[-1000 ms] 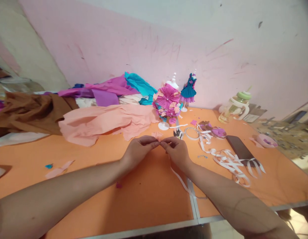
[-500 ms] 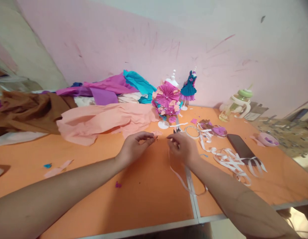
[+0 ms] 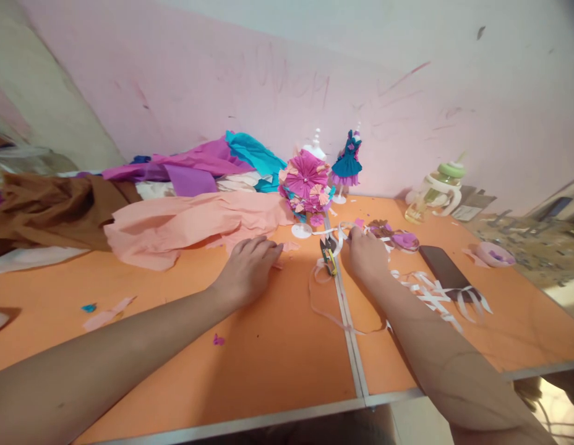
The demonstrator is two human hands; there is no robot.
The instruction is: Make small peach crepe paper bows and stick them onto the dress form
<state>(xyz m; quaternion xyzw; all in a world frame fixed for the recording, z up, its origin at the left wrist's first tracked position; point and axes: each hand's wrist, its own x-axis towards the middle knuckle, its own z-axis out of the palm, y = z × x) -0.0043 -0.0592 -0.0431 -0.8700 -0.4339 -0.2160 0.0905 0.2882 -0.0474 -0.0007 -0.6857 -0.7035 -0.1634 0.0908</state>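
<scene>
My left hand [image 3: 247, 267] rests palm down on the orange table [image 3: 268, 346], its fingers bunched together over a small peach paper piece [image 3: 287, 246]. My right hand [image 3: 367, 254] is stretched further back, with its fingers closed round a white tape ring [image 3: 346, 235]. A thin white strip [image 3: 315, 296] trails from that hand in a loop towards me. Small black and yellow snips [image 3: 328, 254] lie on the table between my hands.
Crumpled peach crepe paper [image 3: 189, 225] and brown, purple and teal sheets are piled at the back left. A mannequin with paper flowers [image 3: 308, 184], a teal-dressed figure [image 3: 347, 162], a bottle [image 3: 435, 191], a dark phone [image 3: 442, 267], cut white strips [image 3: 430, 290] and a pink bowl [image 3: 495, 253] stand right.
My hands have parted. The right hand moved back and right to the tape ring. The left hand dropped flat onto the table with the peach piece.
</scene>
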